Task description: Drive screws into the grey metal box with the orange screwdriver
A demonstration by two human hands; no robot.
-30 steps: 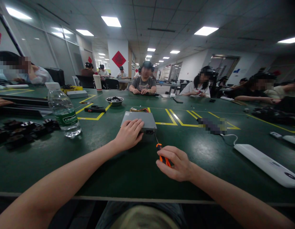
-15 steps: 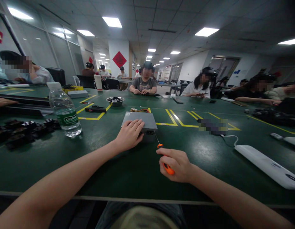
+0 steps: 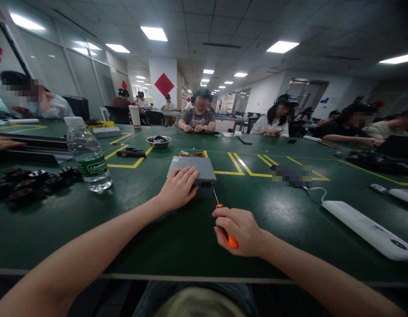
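A grey metal computer power supply unit (image 3: 204,169) lies on the green table (image 3: 151,251), its power socket facing me and coloured wires behind it. My left hand (image 3: 179,187) grips its near left part, fingers over the top and thumb low along the front. My right hand (image 3: 239,231) is closed around the orange and black handle of a screwdriver (image 3: 229,240). The thin shaft slants up and away to the socket face, its tip at the right of the socket. Whether the tip sits in a screw is too small to tell.
Left stand a water bottle (image 3: 91,160) and several black parts (image 3: 28,185). Beyond are a metal bowl (image 3: 157,141) and a black tool (image 3: 131,152). A white power strip (image 3: 365,229) lies at right. Across the table sits a person (image 3: 197,116); others work around.
My right hand and the screwdriver handle have shifted slightly down and left, with the tip still at the socket face. My left hand stays on the power supply unit. The view has shifted slightly.
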